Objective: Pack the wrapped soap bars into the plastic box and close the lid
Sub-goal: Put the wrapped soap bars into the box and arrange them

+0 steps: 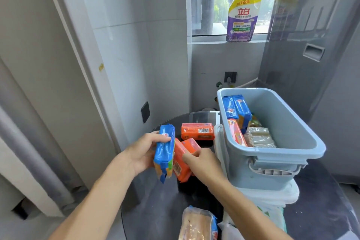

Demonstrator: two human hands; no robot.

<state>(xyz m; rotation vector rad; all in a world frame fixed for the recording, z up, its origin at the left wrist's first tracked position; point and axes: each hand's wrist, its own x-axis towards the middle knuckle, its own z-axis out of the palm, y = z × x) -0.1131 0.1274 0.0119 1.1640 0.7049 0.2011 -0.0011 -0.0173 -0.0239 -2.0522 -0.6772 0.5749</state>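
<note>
My left hand [143, 154] grips a blue-wrapped soap bar [164, 152] upright above the dark round table [155, 210]. My right hand [204, 163] closes on an orange-wrapped soap bar [182, 159] just right of the blue one. Another orange bar [197, 131] lies flat on the table behind them. The grey-blue plastic box [288, 138] stands open at the right, holding two blue bars [236, 111], an orange bar [236, 132] and pale packets. A white lid [220, 142] leans against the box's left side.
A pale wrapped pack with blue edging [198, 224] lies at the table's near edge. White plastic [272, 197] sits under the box. A purple detergent pouch [243, 18] stands on the window sill. Walls close in on the left and right.
</note>
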